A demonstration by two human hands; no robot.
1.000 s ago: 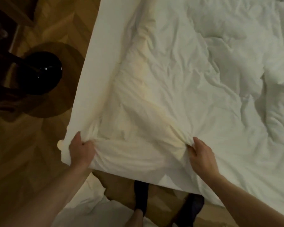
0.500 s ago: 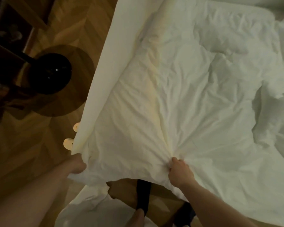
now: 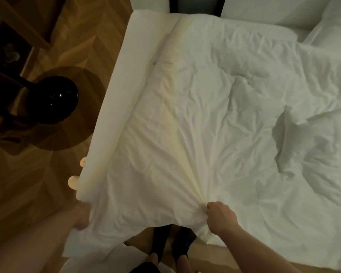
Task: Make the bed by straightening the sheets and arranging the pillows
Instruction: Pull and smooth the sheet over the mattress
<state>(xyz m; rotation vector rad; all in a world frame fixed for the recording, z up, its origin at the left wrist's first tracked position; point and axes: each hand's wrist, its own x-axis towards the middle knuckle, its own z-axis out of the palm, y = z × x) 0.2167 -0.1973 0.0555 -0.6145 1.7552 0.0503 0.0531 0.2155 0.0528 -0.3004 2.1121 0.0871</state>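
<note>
A wrinkled white sheet [image 3: 215, 115] covers the mattress [image 3: 114, 107], whose bare left side shows. My right hand [image 3: 220, 217] grips a bunched fold of the sheet at the foot edge, and creases fan out from it. My left hand [image 3: 81, 218] is at the sheet's near left corner, with its fingers hidden under the cloth. A rumpled white duvet [image 3: 313, 146] lies over the right part of the bed. At the top right lies a white pillow [image 3: 327, 22].
Herringbone wood floor [image 3: 28, 194] runs along the left. A black round lamp or stool [image 3: 51, 99] stands on a round brown base beside the bed. More white bedding [image 3: 95, 261] lies on the floor by my dark-socked feet [image 3: 161, 245].
Both hands have pulled the sheet's foot edge toward me and down over the mattress end. The left hand slid under the corner. The view tilted up, showing the head of the bed.
</note>
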